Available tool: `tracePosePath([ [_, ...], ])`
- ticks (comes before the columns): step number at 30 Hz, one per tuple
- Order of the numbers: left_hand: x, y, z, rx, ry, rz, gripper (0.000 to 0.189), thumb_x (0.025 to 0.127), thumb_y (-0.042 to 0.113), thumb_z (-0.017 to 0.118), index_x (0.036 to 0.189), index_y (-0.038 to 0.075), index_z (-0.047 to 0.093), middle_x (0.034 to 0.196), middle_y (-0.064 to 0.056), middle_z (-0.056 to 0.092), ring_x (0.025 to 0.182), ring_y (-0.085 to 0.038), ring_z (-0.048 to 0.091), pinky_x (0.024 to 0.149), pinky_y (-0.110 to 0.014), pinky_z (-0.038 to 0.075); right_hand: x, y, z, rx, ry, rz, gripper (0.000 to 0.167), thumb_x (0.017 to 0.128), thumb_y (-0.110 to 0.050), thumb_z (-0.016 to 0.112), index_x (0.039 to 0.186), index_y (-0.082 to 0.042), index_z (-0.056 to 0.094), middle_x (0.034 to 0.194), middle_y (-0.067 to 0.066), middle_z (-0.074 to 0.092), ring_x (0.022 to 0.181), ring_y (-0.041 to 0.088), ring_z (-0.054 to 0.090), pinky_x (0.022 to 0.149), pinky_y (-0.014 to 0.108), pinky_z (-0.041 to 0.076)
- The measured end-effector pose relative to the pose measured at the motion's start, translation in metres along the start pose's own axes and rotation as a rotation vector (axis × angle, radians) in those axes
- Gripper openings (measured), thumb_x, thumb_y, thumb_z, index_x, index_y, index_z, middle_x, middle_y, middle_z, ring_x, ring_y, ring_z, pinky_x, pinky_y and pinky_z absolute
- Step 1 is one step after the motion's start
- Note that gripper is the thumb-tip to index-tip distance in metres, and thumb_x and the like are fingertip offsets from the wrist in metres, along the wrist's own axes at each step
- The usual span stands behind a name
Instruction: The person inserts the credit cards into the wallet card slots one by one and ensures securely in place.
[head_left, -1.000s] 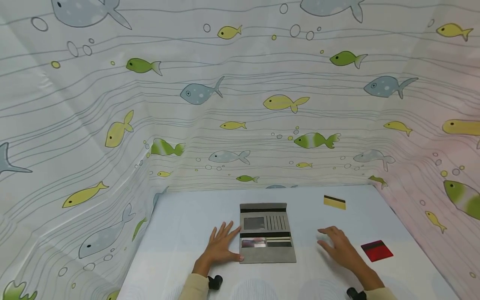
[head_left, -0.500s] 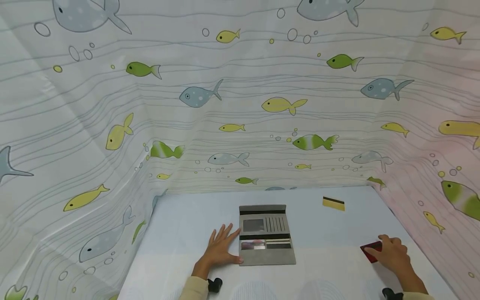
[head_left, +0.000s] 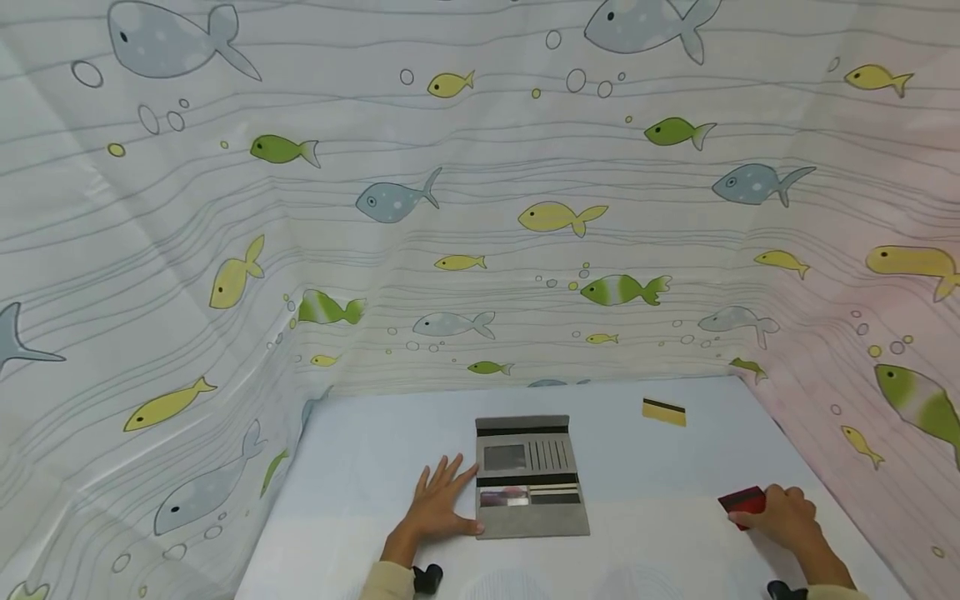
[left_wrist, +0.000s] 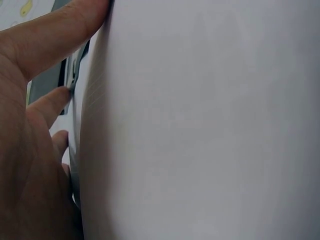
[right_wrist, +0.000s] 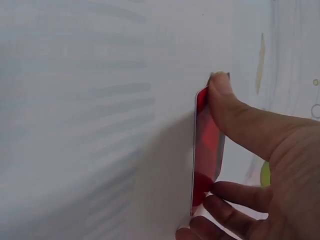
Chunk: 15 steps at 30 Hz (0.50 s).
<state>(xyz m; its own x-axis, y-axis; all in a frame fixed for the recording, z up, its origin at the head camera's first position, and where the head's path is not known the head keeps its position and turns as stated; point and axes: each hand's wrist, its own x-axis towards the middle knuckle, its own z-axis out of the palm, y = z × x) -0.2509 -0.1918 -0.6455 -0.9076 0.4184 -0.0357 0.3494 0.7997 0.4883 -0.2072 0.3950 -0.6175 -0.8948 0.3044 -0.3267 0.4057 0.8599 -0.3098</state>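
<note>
An opened grey wallet [head_left: 534,523] lies flat mid-table, with a clear window, slanted card slots and cards [head_left: 504,497] tucked in its lower pocket. Along its left edge my left hand [head_left: 438,505] is spread, thumb and index fingertip right at the edge. To the far right, my right hand [head_left: 786,518] pinches a red card [head_left: 741,501] with a dark stripe. In the right wrist view the red card [right_wrist: 206,150] stands tilted on edge between thumb [right_wrist: 235,107] and fingers. The left wrist view shows mostly white table surface beside the left hand [left_wrist: 25,125].
A gold card [head_left: 663,414] with a black stripe lies at the back right of the white table [head_left: 630,483]. Fish-patterned sheeting [head_left: 480,208] hangs behind the table and along both sides.
My right hand has moved right from beside the wallet to the red card and taken hold of it, lifting its edge. The left hand has stayed at the wallet. The head view has shifted slightly.
</note>
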Motion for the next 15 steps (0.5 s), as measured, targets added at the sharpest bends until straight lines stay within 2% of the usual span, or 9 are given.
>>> tracePosePath([
  [4,0.0008,-0.0017,0.004,0.007,0.005,-0.004,0.106,0.067,0.065,0.08,0.155,0.022,0.039,0.166,-0.013,0.023,0.154,-0.043,0.013,0.119,-0.069,0.005,0.0004,0.0019,-0.0019,0.016,-0.001,0.026,0.107,0.062,-0.061,0.087,0.108,0.025,0.042,0.094,0.035,0.045,0.092,0.048,0.044,0.072,0.049,0.05],
  [10,-0.0011,0.0018,0.0005,-0.007,0.005,-0.004,0.105,0.067,0.063,0.081,0.154,0.022,0.039,0.166,-0.014,0.024,0.153,-0.045,0.014,0.119,-0.069,0.004,0.0057,0.0055,-0.0047,0.003,-0.008,0.036,0.118,0.054,-0.069,0.087,0.107,0.026,0.043,0.093,0.034,0.047,0.092,0.048,0.047,0.077,0.051,0.047],
  [12,-0.0022,0.0037,-0.0015,-0.016,0.007,-0.001,0.105,0.067,0.062,0.082,0.154,0.02,0.04,0.165,-0.016,0.025,0.153,-0.046,0.015,0.119,-0.07,0.004,0.0079,0.006,-0.0046,0.008,0.003,0.051,0.119,0.052,-0.069,0.088,0.105,0.026,0.041,0.092,0.034,0.048,0.091,0.047,0.048,0.079,0.05,0.046],
  [15,-0.0037,0.0067,-0.0046,-0.028,0.009,0.0,0.104,0.067,0.059,0.083,0.153,0.018,0.041,0.165,-0.017,0.026,0.152,-0.047,0.015,0.119,-0.07,0.004,0.0094,0.0056,-0.0046,0.027,0.021,0.066,0.113,0.056,-0.061,0.09,0.104,0.025,0.036,0.091,0.035,0.048,0.089,0.047,0.05,0.079,0.05,0.047],
])
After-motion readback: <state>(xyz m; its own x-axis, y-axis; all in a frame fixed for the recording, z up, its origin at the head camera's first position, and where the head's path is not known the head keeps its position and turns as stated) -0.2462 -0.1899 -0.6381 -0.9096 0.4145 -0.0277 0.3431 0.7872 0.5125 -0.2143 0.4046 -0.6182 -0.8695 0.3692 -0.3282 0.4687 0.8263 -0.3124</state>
